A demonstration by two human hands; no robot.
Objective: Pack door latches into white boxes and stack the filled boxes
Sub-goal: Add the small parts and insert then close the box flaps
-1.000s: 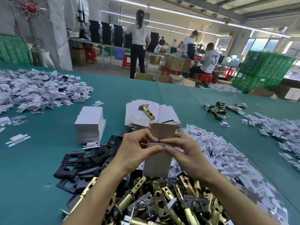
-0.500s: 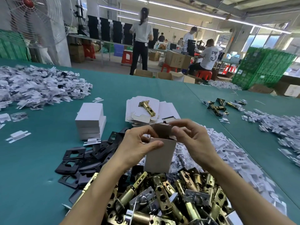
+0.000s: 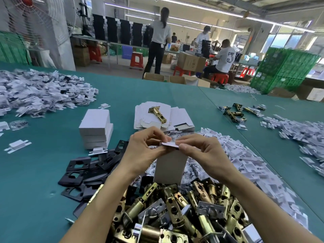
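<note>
A white box [image 3: 169, 168] stands upright just over the heap of brass latches [image 3: 175, 207], its top flap [image 3: 171, 144] lying nearly flat. The left hand [image 3: 145, 148] and right hand [image 3: 201, 149] each pinch that flap from their own side, hiding the box's top. Black plates [image 3: 84, 169] and stacked boxes [image 3: 95, 127] lie left, flat cartons [image 3: 180, 118] behind, and white clips [image 3: 245, 163] right, all on the green desk [image 3: 35, 190].

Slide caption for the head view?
Left hand and right hand pinch the top flap of an upright box over the latch pile; stacked boxes sit left.
</note>
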